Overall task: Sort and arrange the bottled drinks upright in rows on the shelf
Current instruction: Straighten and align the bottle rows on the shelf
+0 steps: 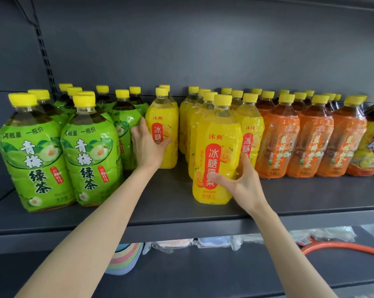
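Note:
On the dark grey shelf stand upright bottles with yellow caps, grouped by colour. My left hand grips a yellow-labelled bottle that stands further back, between the green and yellow groups. My right hand grips the lower part of the front yellow bottle, thumb across its label. Behind that bottle runs a row of more yellow bottles. Green tea bottles fill the left side of the shelf.
Orange-labelled bottles stand in rows at the right, with a differently labelled yellow bottle at the far right edge. Bare shelf lies in front of my left hand. On the shelf below lie wrapped packs, coloured plates and an orange hoop.

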`<action>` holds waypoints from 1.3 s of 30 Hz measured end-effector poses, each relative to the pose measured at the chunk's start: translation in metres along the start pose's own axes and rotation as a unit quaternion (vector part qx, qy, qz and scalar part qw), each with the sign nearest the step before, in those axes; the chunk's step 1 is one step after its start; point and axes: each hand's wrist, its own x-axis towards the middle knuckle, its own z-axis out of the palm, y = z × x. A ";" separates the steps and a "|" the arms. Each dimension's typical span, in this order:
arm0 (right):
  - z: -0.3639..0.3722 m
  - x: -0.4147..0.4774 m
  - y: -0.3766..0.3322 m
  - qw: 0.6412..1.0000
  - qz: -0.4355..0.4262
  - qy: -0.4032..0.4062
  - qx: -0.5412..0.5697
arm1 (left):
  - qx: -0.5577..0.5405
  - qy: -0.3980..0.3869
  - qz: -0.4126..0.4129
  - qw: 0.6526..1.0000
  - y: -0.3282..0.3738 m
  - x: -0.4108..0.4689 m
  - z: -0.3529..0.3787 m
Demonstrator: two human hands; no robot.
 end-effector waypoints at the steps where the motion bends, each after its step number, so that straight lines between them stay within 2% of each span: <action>1: -0.001 0.001 0.001 1.000 -0.001 -0.001 0.001 | 0.000 0.002 -0.002 1.000 0.000 0.000 0.001; 6: -0.002 0.003 0.006 1.000 -0.008 -0.006 -0.001 | -0.015 -0.002 0.013 1.000 -0.001 -0.008 0.012; 11: -0.002 0.005 0.007 1.000 -0.010 -0.009 0.000 | -0.044 -0.028 -0.037 0.998 -0.001 -0.001 0.022; 17: -0.002 0.006 0.009 1.000 -0.007 -0.009 0.002 | -0.214 -0.147 -0.098 0.961 -0.016 0.005 0.027; 27: -0.003 0.006 0.011 1.000 -0.005 -0.013 0.003 | -0.254 -0.156 -0.090 0.950 -0.029 0.012 0.025; 33: -0.003 0.007 0.012 1.000 -0.005 -0.016 0.002 | -0.314 -0.200 -0.157 0.915 -0.028 0.021 0.025; 39: -0.003 0.008 0.013 1.000 -0.002 -0.020 0.005 | -0.307 -0.201 -0.130 0.921 -0.029 0.022 0.033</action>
